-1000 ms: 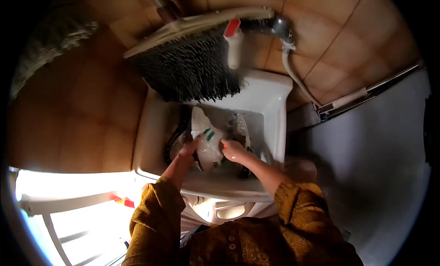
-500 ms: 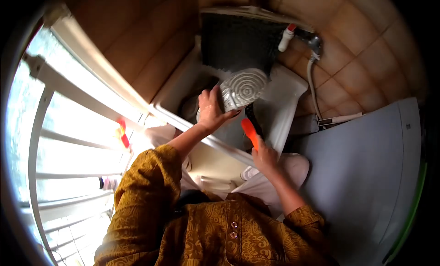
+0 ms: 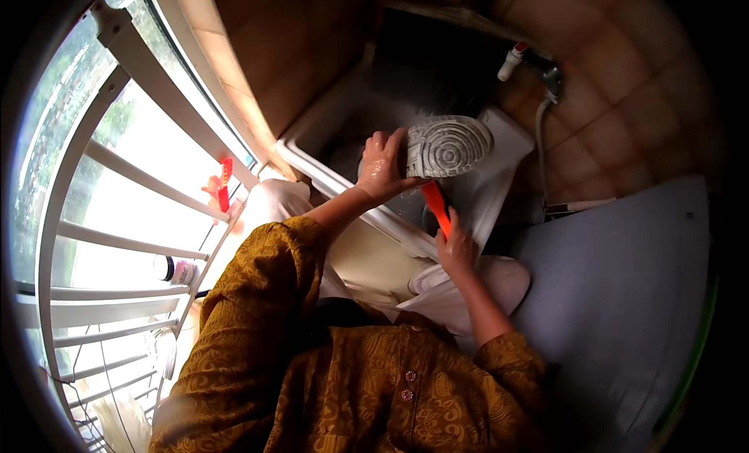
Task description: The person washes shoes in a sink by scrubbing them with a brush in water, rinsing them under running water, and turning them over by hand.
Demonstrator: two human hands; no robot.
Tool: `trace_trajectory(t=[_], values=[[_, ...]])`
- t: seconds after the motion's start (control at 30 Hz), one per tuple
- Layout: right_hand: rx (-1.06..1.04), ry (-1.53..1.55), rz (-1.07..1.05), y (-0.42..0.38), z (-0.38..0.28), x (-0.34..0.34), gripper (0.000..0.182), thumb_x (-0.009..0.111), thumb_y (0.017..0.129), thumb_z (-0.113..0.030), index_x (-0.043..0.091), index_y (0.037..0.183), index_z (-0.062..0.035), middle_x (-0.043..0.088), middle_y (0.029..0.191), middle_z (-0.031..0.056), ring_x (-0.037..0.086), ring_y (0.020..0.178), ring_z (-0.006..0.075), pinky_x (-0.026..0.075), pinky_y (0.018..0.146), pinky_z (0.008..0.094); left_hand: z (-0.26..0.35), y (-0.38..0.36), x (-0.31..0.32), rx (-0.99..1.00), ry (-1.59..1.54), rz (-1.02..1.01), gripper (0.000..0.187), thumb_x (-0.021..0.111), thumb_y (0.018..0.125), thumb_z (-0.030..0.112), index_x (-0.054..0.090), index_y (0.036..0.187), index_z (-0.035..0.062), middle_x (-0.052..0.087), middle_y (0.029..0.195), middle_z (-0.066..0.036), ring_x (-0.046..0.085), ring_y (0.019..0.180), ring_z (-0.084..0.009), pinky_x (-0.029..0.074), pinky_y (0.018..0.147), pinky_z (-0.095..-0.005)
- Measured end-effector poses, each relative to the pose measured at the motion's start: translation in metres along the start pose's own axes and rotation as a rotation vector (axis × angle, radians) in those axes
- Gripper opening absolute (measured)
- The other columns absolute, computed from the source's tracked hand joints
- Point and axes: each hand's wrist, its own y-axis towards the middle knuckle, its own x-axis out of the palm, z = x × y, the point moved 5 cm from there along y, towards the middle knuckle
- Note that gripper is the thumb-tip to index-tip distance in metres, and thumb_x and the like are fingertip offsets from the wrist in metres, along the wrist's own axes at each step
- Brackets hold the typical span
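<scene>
My left hand [image 3: 382,170] is wrapped round one end of a shoe [image 3: 451,146], wet-looking, its pale sole with concentric ridges turned up towards me. My right hand [image 3: 456,246] grips the handle of an orange-red brush [image 3: 437,207]. The brush's head end lies just below the shoe, its bristles hidden from view. Both hands are over a white sink [image 3: 499,195], whose inside is partly hidden by the shoe and my left hand.
A tap [image 3: 511,61] with a red top and a hose [image 3: 540,133] are on the tiled wall. A grey panel [image 3: 616,297] stands to the right. On the left, white railings [image 3: 144,168] front a bright window, with a red object [image 3: 224,186] and a jar [image 3: 181,270] beside them.
The view has shifted. The shoe's sole now faces me more fully, and the brush's head end is closer beneath it. Both hands keep their hold.
</scene>
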Motion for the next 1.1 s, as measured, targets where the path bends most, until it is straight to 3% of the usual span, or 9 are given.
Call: trace_trajectory(t=[0.17, 0.23, 0.43, 0.53, 0.63, 0.9, 1.03, 1.1], values=[[0.080, 0.008, -0.054, -0.001, 0.004, 0.001, 0.064, 0.058, 0.078, -0.026, 0.028, 0.134, -0.0148, 0.063, 0.076, 0.0177, 0.061, 0.066, 0.0359, 0.048, 0.060, 0.0456, -0.008, 0.000, -0.004, -0.028, -0.039, 0.045, 0.095, 0.082, 0.050, 0.039, 0.037, 0.126, 0.0038, 0.042, 0.107, -0.019, 0.041, 0.098, -0.0344, 0.037, 0.087, -0.0419], [0.057, 0.028, -0.050, -0.002, 0.003, -0.004, 0.072, 0.060, 0.078, -0.026, 0.020, 0.137, -0.0157, 0.063, 0.070, 0.0159, 0.061, 0.062, 0.0368, 0.047, 0.059, 0.0450, -0.009, 0.000, -0.006, -0.063, -0.056, 0.037, 0.092, 0.079, 0.055, 0.029, 0.032, 0.130, 0.0076, 0.039, 0.112, -0.019, 0.038, 0.107, -0.0360, 0.034, 0.094, -0.0425], [0.118, 0.076, -0.048, -0.004, 0.004, -0.003, 0.070, 0.061, 0.079, -0.023, 0.022, 0.136, -0.0157, 0.062, 0.077, 0.0207, 0.059, 0.070, 0.0401, 0.046, 0.064, 0.0472, -0.010, 0.000, -0.006, -0.091, -0.045, 0.020, 0.092, 0.078, 0.056, 0.030, 0.029, 0.131, 0.0077, 0.038, 0.114, -0.018, 0.037, 0.107, -0.0348, 0.033, 0.095, -0.0429], [0.039, 0.051, 0.016, -0.002, 0.002, -0.004, 0.071, 0.060, 0.080, -0.028, 0.021, 0.136, -0.0121, 0.063, 0.074, 0.0182, 0.060, 0.064, 0.0373, 0.046, 0.058, 0.0458, -0.010, 0.001, -0.006, -0.088, -0.041, 0.008, 0.093, 0.077, 0.056, 0.031, 0.029, 0.132, 0.0074, 0.037, 0.114, -0.018, 0.037, 0.107, -0.0350, 0.033, 0.095, -0.0435], [0.059, -0.009, -0.030, -0.003, 0.004, -0.001, 0.067, 0.059, 0.080, -0.029, 0.025, 0.135, -0.0113, 0.063, 0.074, 0.0190, 0.061, 0.064, 0.0369, 0.046, 0.058, 0.0461, -0.011, 0.001, -0.005, -0.085, -0.047, 0.009, 0.092, 0.077, 0.056, 0.031, 0.029, 0.132, 0.0073, 0.038, 0.114, -0.018, 0.036, 0.106, -0.0354, 0.032, 0.095, -0.0442], [-0.118, 0.059, 0.177, -0.005, 0.011, 0.008, 0.045, 0.056, 0.083, -0.029, 0.044, 0.122, -0.0080, 0.063, 0.078, 0.0184, 0.060, 0.067, 0.0358, 0.046, 0.059, 0.0459, -0.015, 0.001, -0.005, -0.098, -0.049, 0.014, 0.090, 0.077, 0.057, 0.030, 0.030, 0.131, 0.0087, 0.037, 0.114, -0.019, 0.037, 0.107, -0.0356, 0.033, 0.095, -0.0426], [-0.098, 0.068, 0.159, -0.006, 0.010, 0.002, 0.036, 0.052, 0.086, -0.027, 0.047, 0.116, -0.0074, 0.062, 0.082, 0.0197, 0.060, 0.072, 0.0368, 0.046, 0.060, 0.0469, -0.015, 0.000, -0.005, -0.116, -0.062, 0.011, 0.089, 0.077, 0.058, 0.030, 0.030, 0.132, 0.0086, 0.037, 0.115, -0.019, 0.037, 0.108, -0.0354, 0.033, 0.096, -0.0418], [-0.090, 0.129, 0.175, -0.004, 0.011, -0.002, 0.031, 0.047, 0.090, -0.030, 0.049, 0.111, -0.0070, 0.063, 0.079, 0.0155, 0.061, 0.064, 0.0291, 0.047, 0.057, 0.0397, -0.017, 0.001, -0.007, -0.121, -0.133, 0.018, 0.088, 0.077, 0.060, 0.029, 0.031, 0.132, 0.0083, 0.036, 0.115, -0.018, 0.037, 0.110, -0.0349, 0.033, 0.097, -0.0411]])
